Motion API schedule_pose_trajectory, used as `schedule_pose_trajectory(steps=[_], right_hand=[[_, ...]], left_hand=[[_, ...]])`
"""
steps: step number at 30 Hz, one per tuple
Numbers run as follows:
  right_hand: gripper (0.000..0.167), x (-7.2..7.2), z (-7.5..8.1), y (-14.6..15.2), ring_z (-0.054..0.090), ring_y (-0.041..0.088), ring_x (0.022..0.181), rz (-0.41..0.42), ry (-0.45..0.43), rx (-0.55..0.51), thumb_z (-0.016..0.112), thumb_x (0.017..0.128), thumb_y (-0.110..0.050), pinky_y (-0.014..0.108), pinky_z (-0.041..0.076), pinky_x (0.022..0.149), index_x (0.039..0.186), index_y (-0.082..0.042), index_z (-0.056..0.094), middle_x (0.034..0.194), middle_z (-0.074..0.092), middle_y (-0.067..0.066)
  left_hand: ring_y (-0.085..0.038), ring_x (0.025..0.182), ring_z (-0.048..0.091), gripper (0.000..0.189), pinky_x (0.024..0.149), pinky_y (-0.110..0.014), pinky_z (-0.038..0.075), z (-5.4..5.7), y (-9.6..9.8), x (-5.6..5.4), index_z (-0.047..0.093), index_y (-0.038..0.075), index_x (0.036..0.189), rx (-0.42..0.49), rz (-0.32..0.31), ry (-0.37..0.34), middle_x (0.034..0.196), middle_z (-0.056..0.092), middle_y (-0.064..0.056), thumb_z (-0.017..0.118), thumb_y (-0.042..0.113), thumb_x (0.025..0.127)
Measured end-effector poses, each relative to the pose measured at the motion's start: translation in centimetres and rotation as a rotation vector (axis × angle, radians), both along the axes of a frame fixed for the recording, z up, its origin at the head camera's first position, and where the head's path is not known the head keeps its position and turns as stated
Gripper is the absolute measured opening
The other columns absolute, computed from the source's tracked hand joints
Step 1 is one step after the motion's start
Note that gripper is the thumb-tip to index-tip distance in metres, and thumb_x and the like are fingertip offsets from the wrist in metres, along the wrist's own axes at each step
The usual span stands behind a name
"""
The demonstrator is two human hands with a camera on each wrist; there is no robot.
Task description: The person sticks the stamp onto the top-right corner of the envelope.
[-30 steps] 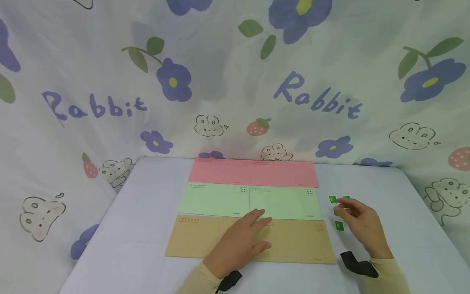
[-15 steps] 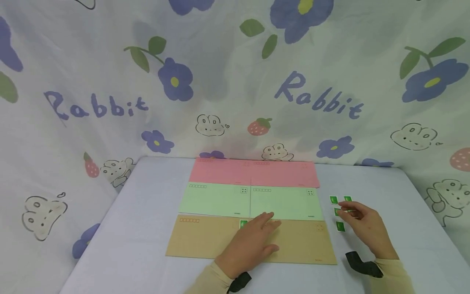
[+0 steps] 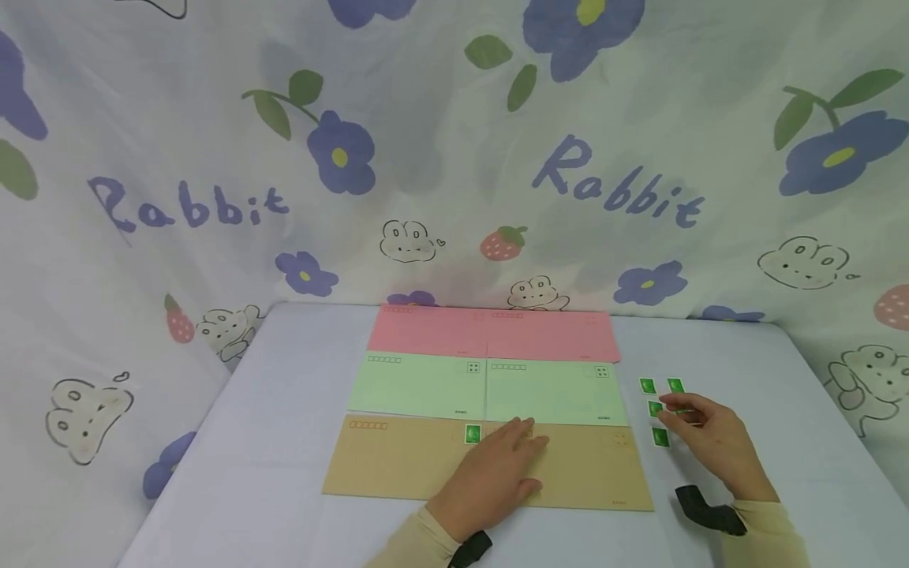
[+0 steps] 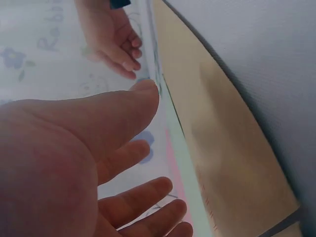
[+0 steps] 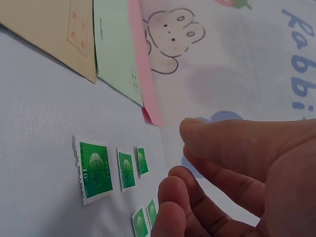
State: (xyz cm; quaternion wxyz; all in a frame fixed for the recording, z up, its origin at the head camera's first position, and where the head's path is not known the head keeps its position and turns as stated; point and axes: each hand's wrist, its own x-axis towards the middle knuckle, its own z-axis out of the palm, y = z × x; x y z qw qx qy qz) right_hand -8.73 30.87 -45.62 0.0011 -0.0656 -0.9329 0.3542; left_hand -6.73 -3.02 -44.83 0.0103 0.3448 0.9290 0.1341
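Note:
My left hand [image 3: 493, 477], fingers extended, is over the brown envelopes [image 3: 589, 469] in the head view; whether it touches them I cannot tell. A green stamp [image 3: 473, 434] lies at the upper right corner of the left brown envelope [image 3: 383, 457], beside that hand's knuckles. Right of the envelopes, my right hand [image 3: 710, 442] hovers among several loose green stamps [image 3: 660, 437]. Its thumb and forefinger come close together, and nothing shows between them in the right wrist view. One stamp [image 5: 96, 170] there lies flat on the white cloth; the hand partly covers others.
Behind the brown pair lie two green envelopes [image 3: 554, 394] and, farther back, two pink envelopes [image 3: 550, 335], edge to edge. A white cloth [image 3: 248, 442] covers the table. A printed rabbit-and-flower curtain [image 3: 440, 158] hangs along the back and sides.
My left hand has shifted right across the brown envelopes, uncovering the green stamp on the left one. The right hand has drifted slightly right and down near the loose stamps.

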Motion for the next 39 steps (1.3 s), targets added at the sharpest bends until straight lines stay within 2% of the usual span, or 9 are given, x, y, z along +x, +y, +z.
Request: schedule_pose_trajectory(steps=[5,12,24,31,39], right_hand=[[0.043,-0.1,0.0,0.2,0.065,0.03,0.094,0.027,-0.029,0.028,0.068,0.097,-0.033,0.031,0.05,0.066,0.125,-0.001,0.067,0.111,0.07,0.017],[0.046,-0.1,-0.2,0.5,0.063,0.022,0.091,0.048,-0.08,0.029,0.072,0.094,-0.035,0.032,0.05,0.066,0.124,-0.001,0.068,0.108,0.07,0.012],[0.041,-0.1,0.1,0.8,0.061,0.022,0.089,0.092,-0.142,0.067,0.077,0.088,-0.029,0.032,0.049,0.069,0.116,0.0,0.07,0.102,0.07,0.011],[0.038,-0.2,-0.3,1.1,0.062,0.023,0.089,0.101,-0.146,0.087,0.078,0.087,-0.027,0.033,0.049,0.069,0.113,0.0,0.071,0.1,0.07,0.01],[0.038,-0.4,-0.1,1.1,0.059,0.023,0.088,0.094,-0.173,0.104,0.079,0.086,-0.027,0.033,0.048,0.067,0.112,0.0,0.071,0.099,0.069,0.009]], left_hand=[[-0.024,0.139,0.046,0.052,0.113,-0.032,0.041,-0.3,-0.1,0.1,0.059,0.015,0.141,-0.017,-0.004,0.026,0.148,0.052,-0.009,0.072,0.034,0.094],[-0.024,0.14,0.045,0.052,0.115,-0.031,0.037,-0.4,0.0,0.0,0.059,0.016,0.141,-0.041,-0.007,0.019,0.148,0.052,-0.01,0.071,0.034,0.094],[-0.028,0.14,0.044,0.052,0.117,-0.034,0.035,-0.9,0.2,0.0,0.061,0.015,0.138,-0.074,-0.026,0.013,0.149,0.051,-0.011,0.073,0.036,0.092],[-0.027,0.139,0.046,0.052,0.116,-0.033,0.036,-1.0,0.2,0.0,0.062,0.015,0.137,-0.078,-0.04,0.035,0.147,0.052,-0.011,0.075,0.036,0.091],[-0.027,0.139,0.046,0.051,0.117,-0.032,0.035,-1.1,0.1,0.1,0.062,0.016,0.136,-0.093,-0.044,0.058,0.146,0.053,-0.01,0.075,0.036,0.091]])
